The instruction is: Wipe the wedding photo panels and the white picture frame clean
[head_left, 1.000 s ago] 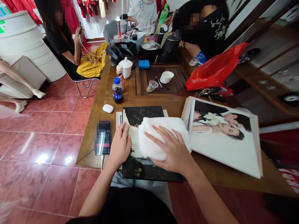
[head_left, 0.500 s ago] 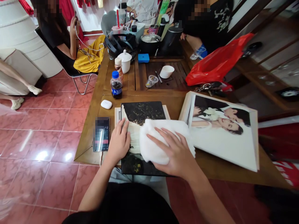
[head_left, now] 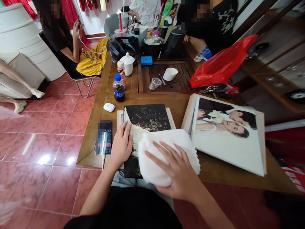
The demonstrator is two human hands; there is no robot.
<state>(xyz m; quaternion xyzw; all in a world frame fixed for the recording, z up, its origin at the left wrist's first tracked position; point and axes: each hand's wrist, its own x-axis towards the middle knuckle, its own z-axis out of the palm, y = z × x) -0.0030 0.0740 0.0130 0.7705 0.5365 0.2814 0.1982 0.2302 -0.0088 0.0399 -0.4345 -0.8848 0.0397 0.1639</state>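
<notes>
At the lower centre of the head view, the right hand [head_left: 177,173] spreads its fingers wide over a white cloth [head_left: 152,173] atop a dark panel [head_left: 149,114]; left of it, the left hand [head_left: 122,145] lies flat, fingers extended, at the panel's left edge.

Plain white on that cloth [head_left: 151,171] of yours, and here's black on the panel [head_left: 143,114] below it, flecked gold, with a streaky cream patch [head_left: 138,135]! Your surface [head_left: 176,99] glows warm brown, the slotted tray [head_left: 182,85] a darker brown. Over on your right, a white page [head_left: 224,152] carries a photo [head_left: 221,116] heavy in black, and the bag [head_left: 220,68] blazes solid red. Bright blue caps your bottle [head_left: 119,92], blue again on the box [head_left: 146,60]. White for the lidded cup [head_left: 129,67]; marbled red floor tiles [head_left: 57,186], pale-lined, below you.
</notes>
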